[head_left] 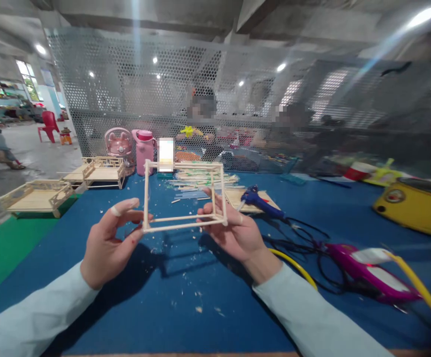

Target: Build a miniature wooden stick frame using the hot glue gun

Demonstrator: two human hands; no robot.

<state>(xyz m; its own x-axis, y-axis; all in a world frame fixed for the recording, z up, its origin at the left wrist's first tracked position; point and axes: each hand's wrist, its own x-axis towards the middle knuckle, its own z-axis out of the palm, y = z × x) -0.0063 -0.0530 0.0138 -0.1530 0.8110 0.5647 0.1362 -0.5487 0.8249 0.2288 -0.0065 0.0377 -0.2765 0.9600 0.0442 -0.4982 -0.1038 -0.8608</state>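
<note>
A box-shaped frame of thin wooden sticks (146, 196) is held up above the blue table, its shadow falling below. My left hand (107, 240) has thumb and fingers curled at its lower left corner. At the lower right corner, my right hand (239, 233) supports it from behind, with fingers partly hidden by the sticks. White coverings wrap a finger on each hand. Behind the frame lies a pile of loose wooden sticks (189, 179). A blue glue gun (262, 202) rests on a light wooden board (233, 196) beyond my right hand.
Stick-built miniature furniture (36, 196) stands at the left, near a pink bottle (145, 153). A magenta power strip (371, 272), cables and a yellow container (416, 206) occupy the right. A perforated metal screen (126, 99) borders the back, with a person (200, 134) behind it.
</note>
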